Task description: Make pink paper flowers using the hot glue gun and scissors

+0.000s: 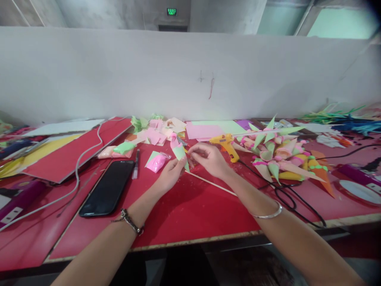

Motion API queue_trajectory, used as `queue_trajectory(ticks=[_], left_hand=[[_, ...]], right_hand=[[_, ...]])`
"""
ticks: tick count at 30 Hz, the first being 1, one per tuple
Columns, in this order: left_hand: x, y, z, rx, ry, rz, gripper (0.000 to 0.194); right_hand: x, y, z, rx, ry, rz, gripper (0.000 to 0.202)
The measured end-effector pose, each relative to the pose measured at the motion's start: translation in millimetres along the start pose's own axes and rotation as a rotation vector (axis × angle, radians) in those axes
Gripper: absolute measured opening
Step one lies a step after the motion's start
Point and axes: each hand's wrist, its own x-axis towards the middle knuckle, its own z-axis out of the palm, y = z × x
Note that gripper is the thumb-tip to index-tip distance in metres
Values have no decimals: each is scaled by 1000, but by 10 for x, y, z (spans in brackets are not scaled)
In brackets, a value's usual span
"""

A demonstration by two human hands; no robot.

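The person's left hand point(172, 174) has its fingers closed on a small light-green paper cone with a pink top point(178, 151), tapered end down, thumb against its lower side. The right hand point(210, 159) is just beside it, thumb and forefinger bent close together; whether they pinch anything small cannot be told. The cone is held above the red tabletop point(178, 222), roughly midway between its side areas.

Under the hands, a thin pale wooden stick point(212, 183) slants from near the cone's tip to the right forearm. Between the forearms a broad stretch of red surface reaches to the worn, pale front edge, giving room for drawing the hands back.

Leftward the space is tighter: a clear bag of bright pink material point(157, 162) lies near the left hand, then a slim clear-barrelled pen point(135, 165) and a black rectangular phone point(106, 188).

Rightward, a yellow plastic glue gun point(228, 147) lies just past the right hand, its nozzle facing left. Its black cord loops toward the front edge, below a heap of green, pink and peach paper cones point(278, 153). Behind, pink paper sheets point(205, 130) lie near the white partition point(133, 71).
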Motion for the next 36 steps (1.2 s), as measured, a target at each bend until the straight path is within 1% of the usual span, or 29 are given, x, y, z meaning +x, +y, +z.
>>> queue_trajectory(ticks=[2, 4, 10, 14, 16, 17, 21, 23, 26, 29, 31, 33, 36], left_hand=[[1, -13, -1, 13, 7, 5, 48], [3, -23, -3, 25, 24, 7, 48], [13, -25, -17, 6, 8, -2, 47], [16, -12, -23, -3, 26, -10, 46], [17, -13, -22, -1, 33, -10, 46], [18, -16, -21, -2, 33, -7, 46], [17, -30, -18, 1, 8, -8, 46], [14, -32, -18, 9, -15, -7, 46], [8, -27, -17, 14, -41, 15, 45], [0, -13, -15, 10, -64, 27, 45], [-6, -1, -15, 12, -85, 32, 46], [-12, 7, -15, 10, -107, 40, 47], [-23, 8, -15, -1, -139, 53, 49]], right_hand=[[0, -17, -18, -180, -9, -114, 12], [2, -17, -33, -285, -3, -172, 14], [12, 53, -61, -303, 29, -154, 15], [28, 88, -64, -315, 93, -157, 16], [36, 100, -56, -246, 127, -125, 16], [39, 106, -50, -176, 137, -86, 15], [42, 130, -40, 219, 152, 161, 14], [40, 136, -46, 372, 153, 243, 14], [41, 129, -54, 548, 136, 278, 16], [51, 105, -48, 709, 114, 321, 13], [56, 89, -40, 762, 117, 356, 19], [55, 78, -33, 760, 130, 366, 20], [46, 71, -19, 695, 151, 323, 19]])
